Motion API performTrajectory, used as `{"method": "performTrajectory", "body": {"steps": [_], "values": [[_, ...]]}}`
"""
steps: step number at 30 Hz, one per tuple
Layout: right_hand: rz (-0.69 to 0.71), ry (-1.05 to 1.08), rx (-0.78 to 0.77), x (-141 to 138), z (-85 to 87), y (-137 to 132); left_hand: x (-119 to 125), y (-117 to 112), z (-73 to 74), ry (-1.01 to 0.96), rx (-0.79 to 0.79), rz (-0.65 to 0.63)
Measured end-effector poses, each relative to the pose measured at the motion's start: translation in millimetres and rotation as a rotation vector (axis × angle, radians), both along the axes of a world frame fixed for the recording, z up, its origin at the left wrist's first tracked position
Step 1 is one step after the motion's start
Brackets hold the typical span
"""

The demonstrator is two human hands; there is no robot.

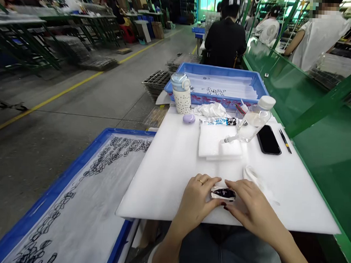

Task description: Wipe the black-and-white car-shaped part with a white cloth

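Observation:
Both my hands meet at the near edge of a white foam board [168, 173]. Between them lies a small black glossy part [223, 193] wrapped in a white cloth. My left hand [199, 197], with a ring on one finger, grips its left end. Over its right end closes my right hand [249, 205]. Further back on the board are a folded white pad [212, 142], a clear squeeze bottle [252, 120] lying tilted on it, and a glue tube [219, 121].
A blue tray [72, 204] with several small black rings sits at my left. Another blue tray [223, 85] stands at the back, with a water bottle [181, 93], a purple case [189, 118], a black phone [268, 139] and a pen [285, 141]. Other people work ahead.

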State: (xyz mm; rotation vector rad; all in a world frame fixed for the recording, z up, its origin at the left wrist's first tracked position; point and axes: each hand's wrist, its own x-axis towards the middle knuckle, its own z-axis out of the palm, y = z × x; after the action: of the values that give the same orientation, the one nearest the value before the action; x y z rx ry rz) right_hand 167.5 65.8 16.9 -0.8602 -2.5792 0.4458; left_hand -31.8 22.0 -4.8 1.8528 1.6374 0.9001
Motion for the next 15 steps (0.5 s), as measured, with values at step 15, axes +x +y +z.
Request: {"method": "performTrajectory", "body": {"steps": [15], "values": [[-0.642, 0.294, 0.251, 176, -8.9, 82, 0, -6, 2.2, -0.091, -0.009, 0.010]]}}
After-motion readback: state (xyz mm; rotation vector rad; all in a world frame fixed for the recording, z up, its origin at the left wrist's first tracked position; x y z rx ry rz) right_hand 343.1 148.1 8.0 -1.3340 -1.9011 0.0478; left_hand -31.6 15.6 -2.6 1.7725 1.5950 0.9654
